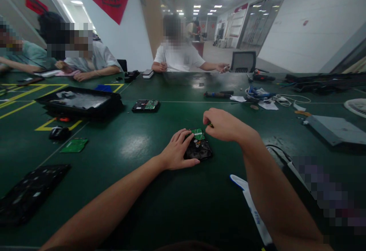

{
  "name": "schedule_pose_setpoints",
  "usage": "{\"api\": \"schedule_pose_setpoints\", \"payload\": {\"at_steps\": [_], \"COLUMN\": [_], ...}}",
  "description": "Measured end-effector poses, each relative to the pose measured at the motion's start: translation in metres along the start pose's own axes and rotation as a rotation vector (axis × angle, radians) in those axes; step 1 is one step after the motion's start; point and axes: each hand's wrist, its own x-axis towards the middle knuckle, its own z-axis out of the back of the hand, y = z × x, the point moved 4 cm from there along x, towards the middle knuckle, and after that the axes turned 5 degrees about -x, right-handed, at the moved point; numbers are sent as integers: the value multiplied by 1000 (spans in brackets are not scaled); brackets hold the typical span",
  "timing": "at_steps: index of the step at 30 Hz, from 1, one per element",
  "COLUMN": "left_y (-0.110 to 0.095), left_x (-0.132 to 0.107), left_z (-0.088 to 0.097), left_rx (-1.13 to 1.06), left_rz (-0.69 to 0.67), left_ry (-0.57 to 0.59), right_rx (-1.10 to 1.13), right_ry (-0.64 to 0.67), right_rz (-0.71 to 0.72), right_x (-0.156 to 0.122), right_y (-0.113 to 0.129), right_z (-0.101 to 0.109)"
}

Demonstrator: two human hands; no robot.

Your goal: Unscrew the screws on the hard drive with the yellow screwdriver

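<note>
1. Nearest the worktop's (160, 205) near edge, a white-and-blue strip (253, 209) is lying alongside the right forearm, while a black panel (34, 190) is sprawling toward the near left corner.

2. Now the middle: a black drive-like unit (201, 149) is resting flat, well in from the near edge, and the left hand (178, 152) is spreading its fingers across the unit's left side, seemingly steadying it.

3. The right hand (221, 125) is hovering by the unit's far right corner, fingers curling in and pinching a small yellowish thing (211, 125); the grip is hiding too much to tell what it is.

4. And the score? The unit's green board (198, 132) is showing uncovered yet sitting in place, so this one is looking unfinished; whether any screws are out, the view isn't revealing.

5. Toward the left edge, a loose circuit board (74, 145) is lying alone, perhaps counting as one part already freed. Farther off, a second unit (145, 106) is sitting with its board on, apparently not begun.

6. Near the far edge, cables (259, 93) are tangling toward the right corner, and a person in white (180, 58) is sitting opposite.
</note>
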Motion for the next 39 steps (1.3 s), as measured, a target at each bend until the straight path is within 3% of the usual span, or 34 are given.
{"api": "schedule_pose_setpoints", "payload": {"at_steps": [7, 13, 17, 22, 25, 29, 34, 39], "left_y": [-1, -2, -2, -2, -5, -4, 7, 13], "left_x": [0, 0, 0, 1, 1, 3, 5, 4], "left_z": [0, 2, 2, 2, 4, 8, 10, 10], "left_rx": [0, -5, -1, -4, 6, 18, 33, 13], "left_rz": [-4, 1, -2, -2, -5, -19, -49, -50], "left_ry": [0, 18, 25, 29, 33, 36, 95, 117], "right_rx": [-8, 30, 25, -12, -14, -34, 105, 265], "right_ry": [-42, -74, -126, -60, -27, 142, 339, 342], "right_rz": [-67, -41, -84, -170, -258, -269, -302, -399], "right_x": [3, 1, -6, -11, -9, -1, 3, 2], "right_y": [-7, -12, -30, -58, -75, -94, -117, -134], "right_z": [0, 5, 17, 14, 0, -33, -76, -102]}}
